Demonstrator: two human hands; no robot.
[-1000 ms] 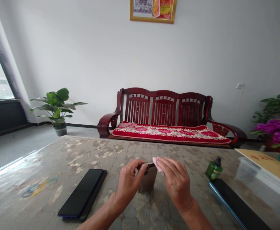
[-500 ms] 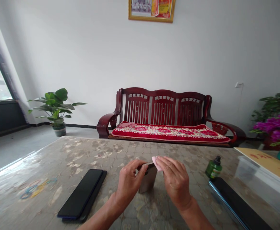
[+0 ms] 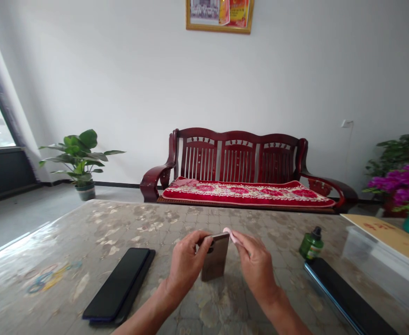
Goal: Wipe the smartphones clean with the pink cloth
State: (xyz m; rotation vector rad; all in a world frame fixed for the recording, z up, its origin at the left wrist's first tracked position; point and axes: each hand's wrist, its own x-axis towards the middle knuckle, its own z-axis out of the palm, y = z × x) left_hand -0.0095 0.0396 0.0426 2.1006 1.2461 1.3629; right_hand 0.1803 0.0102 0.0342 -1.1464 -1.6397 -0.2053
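A brown-backed smartphone stands on its edge on the table, its back and camera lenses facing me. My left hand pinches its upper left corner between thumb and fingers. Between the closed fingers of my right hand is a small pale pink cloth, pressed against the phone's upper right corner. Part of the cloth is hidden behind the fingers.
Two dark phones lie stacked at left, near several coloured rubber bands. At right are a green bottle, another dark phone and a clear plastic box under a tan board. Beyond the patterned table stands a wooden bench.
My right hand has turned and its fingers now reach around the phone's corner with the cloth. More of the phone's back shows. My left hand keeps its hold.
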